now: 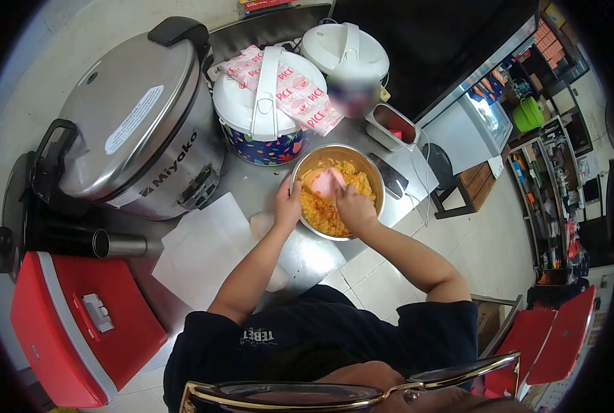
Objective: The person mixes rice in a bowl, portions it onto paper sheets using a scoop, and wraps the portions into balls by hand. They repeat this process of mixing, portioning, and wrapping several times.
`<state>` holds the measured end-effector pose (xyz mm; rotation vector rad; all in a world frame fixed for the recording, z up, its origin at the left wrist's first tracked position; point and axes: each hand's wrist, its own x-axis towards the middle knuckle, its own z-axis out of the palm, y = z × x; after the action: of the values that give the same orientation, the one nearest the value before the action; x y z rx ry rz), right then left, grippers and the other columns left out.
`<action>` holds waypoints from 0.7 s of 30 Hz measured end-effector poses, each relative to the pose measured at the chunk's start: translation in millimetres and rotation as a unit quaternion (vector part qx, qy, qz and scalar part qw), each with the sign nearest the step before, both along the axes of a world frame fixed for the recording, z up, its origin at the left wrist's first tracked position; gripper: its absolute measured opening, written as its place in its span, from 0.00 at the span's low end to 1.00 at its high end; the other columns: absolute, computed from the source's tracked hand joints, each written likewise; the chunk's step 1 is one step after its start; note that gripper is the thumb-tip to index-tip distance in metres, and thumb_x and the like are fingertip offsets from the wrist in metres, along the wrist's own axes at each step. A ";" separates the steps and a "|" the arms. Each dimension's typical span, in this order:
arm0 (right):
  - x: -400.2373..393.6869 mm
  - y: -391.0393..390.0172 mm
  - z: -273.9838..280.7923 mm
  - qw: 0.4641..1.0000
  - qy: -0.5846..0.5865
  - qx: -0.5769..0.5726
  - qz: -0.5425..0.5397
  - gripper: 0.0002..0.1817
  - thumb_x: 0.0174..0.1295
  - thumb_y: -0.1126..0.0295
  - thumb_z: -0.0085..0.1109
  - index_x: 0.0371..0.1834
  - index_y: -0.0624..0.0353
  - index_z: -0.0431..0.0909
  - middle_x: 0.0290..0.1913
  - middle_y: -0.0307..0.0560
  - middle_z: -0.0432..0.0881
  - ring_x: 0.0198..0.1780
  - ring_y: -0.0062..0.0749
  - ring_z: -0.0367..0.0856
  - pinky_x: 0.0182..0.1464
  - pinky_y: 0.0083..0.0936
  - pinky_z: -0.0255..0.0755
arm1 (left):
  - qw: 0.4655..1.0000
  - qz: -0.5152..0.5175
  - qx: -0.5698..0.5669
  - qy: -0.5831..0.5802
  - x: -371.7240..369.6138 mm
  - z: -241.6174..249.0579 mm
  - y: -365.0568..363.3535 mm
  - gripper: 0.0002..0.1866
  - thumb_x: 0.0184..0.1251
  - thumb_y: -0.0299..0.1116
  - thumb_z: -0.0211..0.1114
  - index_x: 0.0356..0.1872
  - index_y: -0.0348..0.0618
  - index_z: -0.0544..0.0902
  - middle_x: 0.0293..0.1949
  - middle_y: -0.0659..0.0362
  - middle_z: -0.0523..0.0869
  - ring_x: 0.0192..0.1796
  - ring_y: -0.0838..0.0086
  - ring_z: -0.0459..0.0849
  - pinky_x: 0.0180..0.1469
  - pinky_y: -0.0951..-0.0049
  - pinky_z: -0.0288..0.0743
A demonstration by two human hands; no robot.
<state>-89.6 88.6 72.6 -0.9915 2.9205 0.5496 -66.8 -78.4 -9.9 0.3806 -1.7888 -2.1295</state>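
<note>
A round steel bowl (pixel 382 180) full of yellow-orange rice (pixel 321 217) sits on the steel table. On its left rim is my left hand (pixel 288 204), closed with the thumb on the near side. My right hand (pixel 356 207) reaches in over the right part of the bowl, its fingers closed around a pink rice paddle (pixel 326 182). The paddle's broad blade lies against the rice near the middle; its handle is mostly hidden by my fingers. A dark phone (pixel 387 173) lies just right of the bowl.
A large Miyako rice cooker (pixel 155 151) stands left, beside a floral-sided cooker (pixel 266 146) with rice wrappers (pixel 286 89) on its lid. Behind are a white-lidded cooker (pixel 321 48) and a metal container (pixel 389 131). White paper (pixel 204 248) and a red cooler box (pixel 87 323) are nearer.
</note>
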 end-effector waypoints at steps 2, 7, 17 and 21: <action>10.9 6.5 6.0 0.996 -0.028 0.020 0.084 0.29 0.59 0.70 0.47 0.67 0.57 0.60 0.38 0.51 0.75 0.23 0.36 0.81 0.23 0.28 0.77 | 0.999 0.043 -0.005 0.006 -0.7 5.6 9.0 0.17 0.71 0.30 0.52 0.59 0.36 0.73 0.53 0.59 0.79 0.54 0.77 0.75 0.58 0.76 0.66; -23.3 8.8 52.6 0.987 -0.096 0.074 0.107 0.30 0.58 0.69 0.50 0.67 0.53 0.60 0.42 0.48 0.77 0.28 0.34 0.83 0.23 0.28 0.76 | 0.994 0.035 0.105 -0.018 7.7 16.6 10.2 0.17 0.72 0.30 0.52 0.59 0.36 0.73 0.53 0.59 0.79 0.53 0.78 0.75 0.57 0.77 0.67; 32.6 3.8 67.2 0.984 -0.176 0.000 -0.029 0.32 0.61 0.70 0.43 0.69 0.66 0.50 0.40 0.60 0.77 0.29 0.44 0.83 0.27 0.33 0.79 | 0.987 0.073 0.139 -0.031 9.6 13.6 16.6 0.23 0.76 0.41 0.43 0.59 0.34 0.72 0.57 0.55 0.77 0.58 0.73 0.73 0.61 0.76 0.63; 58.9 -13.7 36.8 0.973 -0.217 -0.058 -0.058 0.37 0.56 0.74 0.46 0.70 0.66 0.46 0.40 0.65 0.76 0.31 0.51 0.82 0.32 0.39 0.78 | 0.985 0.088 0.148 0.002 17.2 31.3 21.0 0.31 0.76 0.51 0.30 0.60 0.35 0.71 0.60 0.52 0.74 0.63 0.67 0.70 0.66 0.72 0.58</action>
<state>-30.7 74.9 109.4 -0.8163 2.6136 0.1331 -49.6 -57.4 21.4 0.5828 -1.3795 -2.2655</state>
